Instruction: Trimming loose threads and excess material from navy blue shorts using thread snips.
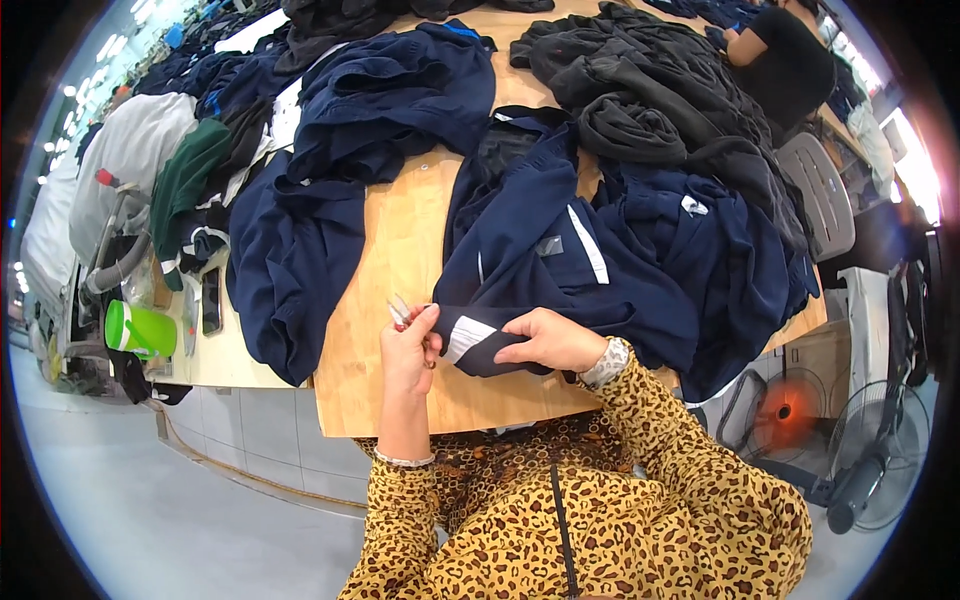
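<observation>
A navy garment with white stripes lies across the wooden table in front of me. Its near edge, a dark band with a white section, is stretched between my two hands. My left hand is closed around small red-handled thread snips, blades pointing up, and its thumb meets the band's left end. From the right, my right hand pinches the same band between thumb and fingers. A small grey patch shows on the garment beyond my hands.
More navy garments and dark grey ones are heaped on the table. Left stand a green bucket and a phone. Fans stand at lower right, near a grey chair. Another person works at far right.
</observation>
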The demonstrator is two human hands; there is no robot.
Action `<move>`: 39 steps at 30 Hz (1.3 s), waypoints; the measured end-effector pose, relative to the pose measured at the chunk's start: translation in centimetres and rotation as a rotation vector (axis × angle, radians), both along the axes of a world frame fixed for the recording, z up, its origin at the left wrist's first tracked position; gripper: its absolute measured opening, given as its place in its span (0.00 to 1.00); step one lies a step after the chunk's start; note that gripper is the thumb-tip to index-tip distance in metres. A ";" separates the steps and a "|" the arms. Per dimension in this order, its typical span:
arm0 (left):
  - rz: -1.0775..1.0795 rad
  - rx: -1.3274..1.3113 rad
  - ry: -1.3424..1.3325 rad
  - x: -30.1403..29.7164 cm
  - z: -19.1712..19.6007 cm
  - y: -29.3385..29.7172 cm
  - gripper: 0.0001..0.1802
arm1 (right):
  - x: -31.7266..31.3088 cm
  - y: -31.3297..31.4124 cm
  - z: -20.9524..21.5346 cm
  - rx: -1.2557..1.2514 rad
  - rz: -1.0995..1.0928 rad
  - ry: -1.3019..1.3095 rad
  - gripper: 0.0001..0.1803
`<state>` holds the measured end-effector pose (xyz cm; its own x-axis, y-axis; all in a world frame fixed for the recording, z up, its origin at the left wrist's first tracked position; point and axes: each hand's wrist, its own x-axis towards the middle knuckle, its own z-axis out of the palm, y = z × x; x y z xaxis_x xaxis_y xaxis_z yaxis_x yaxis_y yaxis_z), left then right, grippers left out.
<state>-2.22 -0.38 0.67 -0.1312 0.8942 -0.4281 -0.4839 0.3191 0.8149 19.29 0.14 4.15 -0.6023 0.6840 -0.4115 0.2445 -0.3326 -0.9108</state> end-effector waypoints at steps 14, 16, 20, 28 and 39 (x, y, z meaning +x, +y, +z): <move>0.126 -0.042 -0.043 -0.5 -1.0 0.1 0.08 | 4.9 -2.0 -0.1 -0.142 -0.091 0.089 0.12; 0.143 -0.037 -0.030 -1.9 -1.3 0.1 0.08 | 6.5 -2.4 1.8 0.130 0.045 -0.105 0.14; 0.190 -0.006 0.009 -3.9 -2.8 0.2 0.08 | 10.1 -1.9 2.7 0.509 0.215 -0.302 0.15; -0.220 0.392 0.818 0.8 0.9 -1.1 0.16 | 9.3 -1.2 1.3 0.474 0.128 -0.151 0.12; -0.344 0.238 -0.166 1.8 2.9 -2.0 0.03 | 8.5 0.0 1.3 0.586 0.328 -0.101 0.17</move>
<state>-0.46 -2.39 3.61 0.2441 0.9499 -0.1954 -0.5126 0.2974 0.8054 27.83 0.19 5.46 -0.7948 0.5996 -0.0937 0.3418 0.3146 -0.8856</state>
